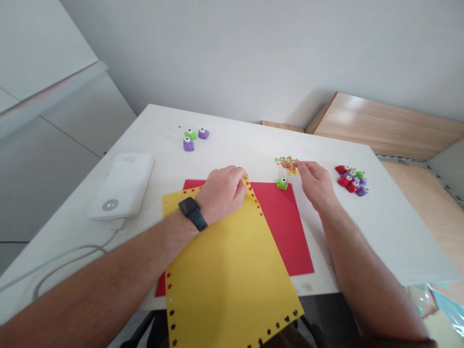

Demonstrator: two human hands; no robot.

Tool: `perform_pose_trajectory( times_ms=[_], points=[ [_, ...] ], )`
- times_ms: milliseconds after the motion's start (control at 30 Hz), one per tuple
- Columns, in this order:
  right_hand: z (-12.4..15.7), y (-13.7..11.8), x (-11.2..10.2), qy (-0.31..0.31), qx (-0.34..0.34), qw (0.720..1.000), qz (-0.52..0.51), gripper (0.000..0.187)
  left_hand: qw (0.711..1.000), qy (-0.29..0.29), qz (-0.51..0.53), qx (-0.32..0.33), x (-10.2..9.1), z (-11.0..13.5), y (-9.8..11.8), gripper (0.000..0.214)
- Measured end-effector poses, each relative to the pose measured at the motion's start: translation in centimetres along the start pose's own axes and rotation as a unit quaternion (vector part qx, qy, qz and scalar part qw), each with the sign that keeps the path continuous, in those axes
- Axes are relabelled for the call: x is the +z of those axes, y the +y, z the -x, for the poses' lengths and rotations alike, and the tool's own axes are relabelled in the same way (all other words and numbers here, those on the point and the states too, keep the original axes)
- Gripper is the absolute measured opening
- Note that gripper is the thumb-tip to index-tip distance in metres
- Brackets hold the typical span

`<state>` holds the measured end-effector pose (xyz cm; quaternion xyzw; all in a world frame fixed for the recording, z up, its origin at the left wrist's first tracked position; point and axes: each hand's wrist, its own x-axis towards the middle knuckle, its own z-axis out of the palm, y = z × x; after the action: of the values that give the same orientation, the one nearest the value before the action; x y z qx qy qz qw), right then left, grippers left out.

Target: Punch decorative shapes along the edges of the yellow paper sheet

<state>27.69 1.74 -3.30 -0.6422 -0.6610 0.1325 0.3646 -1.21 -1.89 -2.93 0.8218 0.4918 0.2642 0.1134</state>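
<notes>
A yellow sheet of paper (224, 261) with star holes punched along its edges lies over a red sheet (286, 227) on the white table (384, 227). My left hand (223, 191), a dark watch on its wrist, pinches the yellow sheet's far corner with closed fingers. My right hand (315, 181) reaches to a small pile of coloured paper cut-outs (287, 163), its fingertips pinched together at the pile. A green paper punch (282, 183) stands on the red sheet just left of my right hand.
Several red, purple and green punches (352, 180) cluster at the right. Three more punches (194, 137) sit at the far left. A white device (123, 186) with a cable lies at the left. A wooden board (384, 123) leans behind the table.
</notes>
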Motion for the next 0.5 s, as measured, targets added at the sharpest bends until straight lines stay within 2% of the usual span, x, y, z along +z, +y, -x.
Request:
perform_pose_trajectory(
  times_ms=[67, 133, 333, 500],
  points=[
    [0.0, 0.2, 0.1, 0.014, 0.029, 0.999, -0.017, 0.047, 1.000, 0.000, 0.001, 0.001, 0.1, 0.0, 0.0, 0.019],
    [0.1, 0.1, 0.1, 0.022, 0.031, 0.999, -0.012, 0.048, 1.000, 0.000, 0.004, 0.000, 0.1, 0.0, 0.0, 0.020],
    [0.6, -1.1, 0.1, 0.016, -0.032, 0.998, 0.055, 0.043, 1.000, 0.008, -0.002, -0.014, 0.0, 0.1, 0.1, 0.021],
    [0.7, -0.7, 0.1, 0.025, -0.068, 0.995, 0.071, 0.038, 0.999, 0.004, -0.009, -0.030, 0.2, 0.1, 0.0, 0.022]
  ],
)
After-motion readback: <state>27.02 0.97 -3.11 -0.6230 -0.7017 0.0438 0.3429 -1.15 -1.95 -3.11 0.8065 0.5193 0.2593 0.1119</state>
